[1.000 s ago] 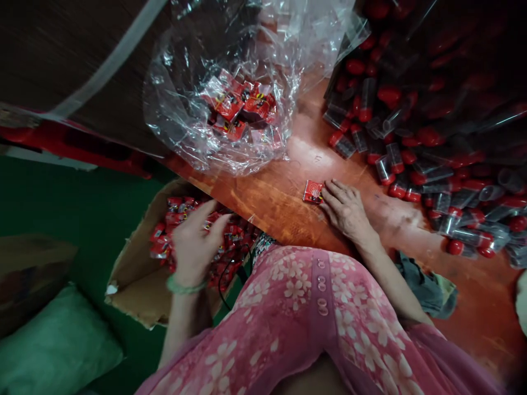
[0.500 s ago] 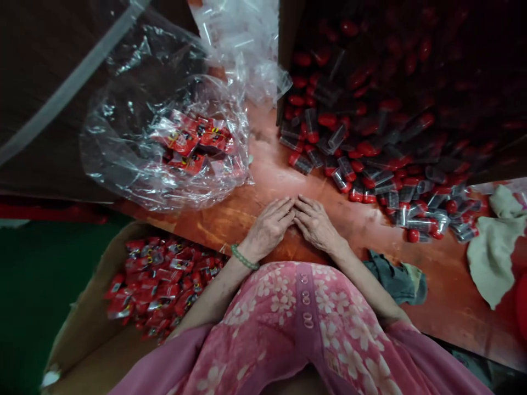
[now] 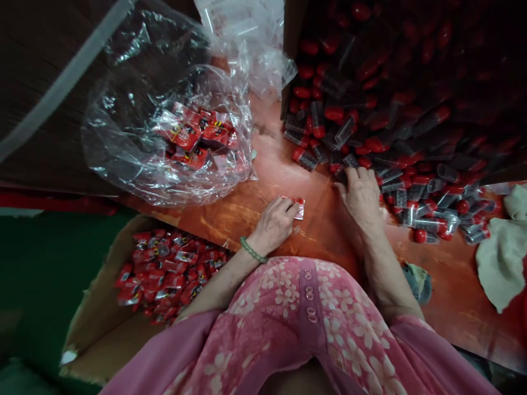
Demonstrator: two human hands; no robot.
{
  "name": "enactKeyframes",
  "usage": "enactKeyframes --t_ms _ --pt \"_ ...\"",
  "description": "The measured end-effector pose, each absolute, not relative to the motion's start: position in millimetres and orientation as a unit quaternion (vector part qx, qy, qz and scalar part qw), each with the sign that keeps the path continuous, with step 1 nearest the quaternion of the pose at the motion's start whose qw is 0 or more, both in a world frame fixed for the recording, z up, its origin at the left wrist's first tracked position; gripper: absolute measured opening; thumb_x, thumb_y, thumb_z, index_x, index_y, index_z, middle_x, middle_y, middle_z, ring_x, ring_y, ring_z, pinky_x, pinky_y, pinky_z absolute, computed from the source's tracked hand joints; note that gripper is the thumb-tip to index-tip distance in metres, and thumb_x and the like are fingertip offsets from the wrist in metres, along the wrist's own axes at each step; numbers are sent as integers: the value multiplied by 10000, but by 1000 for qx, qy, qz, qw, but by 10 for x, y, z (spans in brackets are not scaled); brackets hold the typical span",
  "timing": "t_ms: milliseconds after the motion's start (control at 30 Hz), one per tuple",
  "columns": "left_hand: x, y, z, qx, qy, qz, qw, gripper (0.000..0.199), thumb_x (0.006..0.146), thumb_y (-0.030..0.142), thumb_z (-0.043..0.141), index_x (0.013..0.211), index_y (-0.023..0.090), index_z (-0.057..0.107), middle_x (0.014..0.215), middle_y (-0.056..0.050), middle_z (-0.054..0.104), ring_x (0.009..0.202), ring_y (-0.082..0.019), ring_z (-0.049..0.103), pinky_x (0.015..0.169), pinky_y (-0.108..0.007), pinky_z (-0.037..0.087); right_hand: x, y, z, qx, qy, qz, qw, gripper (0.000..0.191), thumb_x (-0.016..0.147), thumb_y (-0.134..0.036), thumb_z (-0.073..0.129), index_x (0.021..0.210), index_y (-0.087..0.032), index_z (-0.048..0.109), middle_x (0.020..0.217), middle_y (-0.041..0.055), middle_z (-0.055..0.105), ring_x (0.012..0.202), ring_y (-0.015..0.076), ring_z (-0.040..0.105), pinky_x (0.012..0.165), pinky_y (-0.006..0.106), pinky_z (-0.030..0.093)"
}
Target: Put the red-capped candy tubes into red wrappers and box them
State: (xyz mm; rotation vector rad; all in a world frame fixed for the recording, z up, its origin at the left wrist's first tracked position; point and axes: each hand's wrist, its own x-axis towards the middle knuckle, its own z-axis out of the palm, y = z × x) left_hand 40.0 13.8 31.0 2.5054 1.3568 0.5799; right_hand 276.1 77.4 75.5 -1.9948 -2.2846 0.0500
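My left hand (image 3: 275, 222), with a green bead bracelet on its wrist, is closed on a small red and white packet (image 3: 299, 208) at the middle of the table. To the right, my right hand (image 3: 361, 195) reaches to the near edge of a heap of clear tubes with red caps (image 3: 405, 192). Its fingertips are among the tubes, and whether they grip one is hidden. A clear plastic bag (image 3: 164, 181) holding red packets (image 3: 185, 134) lies at the left of the table.
An open cardboard box (image 3: 93, 312) with many red packets stands below the table's left edge. Clear plastic pieces (image 3: 247, 27) lie at the back. A pale cloth (image 3: 500, 263) and a dark cloth (image 3: 420, 280) are on the right of the orange table (image 3: 448, 296).
My right hand has left my left hand and moved right and forward to the tubes. The red and white packet now shows at my left fingers. The view has shifted slightly.
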Motion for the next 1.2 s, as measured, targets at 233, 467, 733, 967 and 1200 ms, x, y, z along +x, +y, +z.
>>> enactKeyframes --t_ms 233,467,733,967,1200 --pt "423 173 242 851 475 207 92 246 1002 183 506 840 148 688 826 -71 668 797 -187 594 747 -310 483 2660 870 804 -641 -767 24 -22 271 948 -132 410 1113 -114 624 1108 223 648 874 315 640 706 425 504" --pt "397 164 250 835 467 245 154 257 999 267 556 870 145 742 842 -84 706 800 -185 626 756 -314 496 2876 724 767 -593 -776 92 193 419 915 -244 529 1330 -190 550 1137 125 688 951 267 669 829 425 557" --pt "294 274 419 829 451 197 266 327 1019 339 517 984 152 783 918 -90 744 877 -194 676 811 -315 515 2909 374 579 -606 -716 229 259 368 865 -334 644 1200 -182 643 988 72 734 784 216 674 696 353 553" --pt "304 262 374 739 505 322 309 159 866 270 759 758 154 757 742 -29 732 670 -131 641 659 -262 474 2990 237 707 -576 -762 254 153 232 925 -297 624 1112 -182 701 986 99 733 826 232 658 755 367 526" --pt "287 166 619 697 484 391 356 162 833 310 801 765 170 758 760 -17 755 677 -110 666 663 -233 500 2812 90 832 -550 -673 358 341 216 862 -395 728 985 -222 689 867 23 714 769 191 646 709 320 520"
